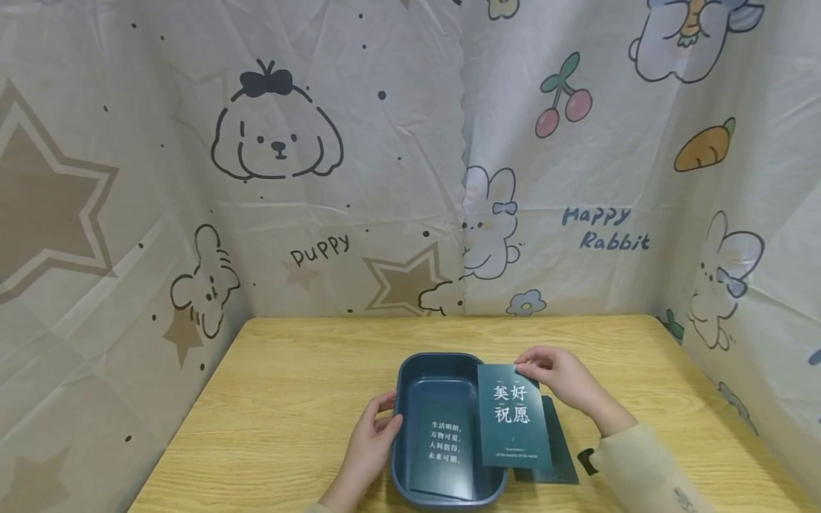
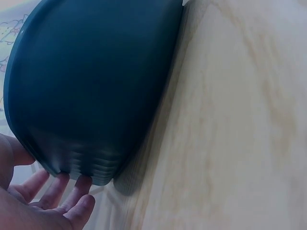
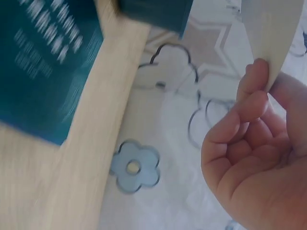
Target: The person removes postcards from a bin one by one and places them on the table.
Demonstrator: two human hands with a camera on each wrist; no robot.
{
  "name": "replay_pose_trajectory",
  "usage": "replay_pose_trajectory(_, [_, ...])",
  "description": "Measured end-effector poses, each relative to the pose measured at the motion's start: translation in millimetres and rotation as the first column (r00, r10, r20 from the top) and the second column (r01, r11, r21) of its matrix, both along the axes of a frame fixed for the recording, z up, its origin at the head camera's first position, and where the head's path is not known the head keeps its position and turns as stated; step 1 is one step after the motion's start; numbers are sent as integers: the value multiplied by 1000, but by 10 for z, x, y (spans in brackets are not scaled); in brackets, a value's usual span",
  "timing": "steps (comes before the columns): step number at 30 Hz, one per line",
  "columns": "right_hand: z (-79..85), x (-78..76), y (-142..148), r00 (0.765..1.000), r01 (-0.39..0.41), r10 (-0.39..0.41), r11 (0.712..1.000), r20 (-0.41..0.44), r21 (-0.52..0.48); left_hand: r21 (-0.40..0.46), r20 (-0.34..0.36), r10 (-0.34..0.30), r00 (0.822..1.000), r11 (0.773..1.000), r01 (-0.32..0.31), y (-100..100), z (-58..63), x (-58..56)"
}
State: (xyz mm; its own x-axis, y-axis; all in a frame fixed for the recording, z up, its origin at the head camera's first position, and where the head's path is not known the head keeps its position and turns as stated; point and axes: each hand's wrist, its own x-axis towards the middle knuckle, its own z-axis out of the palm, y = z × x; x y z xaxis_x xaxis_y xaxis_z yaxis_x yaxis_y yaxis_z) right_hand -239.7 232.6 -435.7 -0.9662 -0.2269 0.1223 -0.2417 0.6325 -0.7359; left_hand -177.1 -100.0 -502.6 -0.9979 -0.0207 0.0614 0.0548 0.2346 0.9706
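Observation:
My left hand (image 1: 370, 431) grips the left rim of a dark teal rectangular tray (image 1: 403, 463); the left wrist view shows fingertips against the tray's outer wall (image 2: 96, 86). Inside the tray lies a green card (image 1: 444, 477) with white Chinese text. At the tray's right side, my right hand (image 1: 561, 377) pinches another green printed card (image 1: 513, 442) by its top edge, between thumb and fingers. This card overlaps the tray's right rim in the head view. Its pale back (image 3: 271, 38) shows in the right wrist view.
A further dark green card (image 1: 561, 456) lies on the wooden table (image 1: 288, 399) right of the tray, partly hidden by the held card. A small black object (image 1: 586, 461) shows by the right sleeve. Printed cloth (image 1: 385, 178) surrounds the table's back and sides.

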Motion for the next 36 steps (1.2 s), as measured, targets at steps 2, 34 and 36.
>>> replay_pose_trajectory(2, [-30, -9, 100, 1000, -1, 1, 1000, 2, 3, -2, 2, -2, 1000, 1000, 2, 1, 2, -5])
replay_pose_trajectory(34, [-494, -153, 371, 998, -45, 39, 994, 56, 102, 1, -6, 1, 1000, 1000, -1, -3, -33, -24])
replay_pose_trajectory(36, [-512, -157, 369, 998, -44, 38, 994, 57, 102, 2, -4, 1, 1000, 1000, -1, 2, -30, -22])
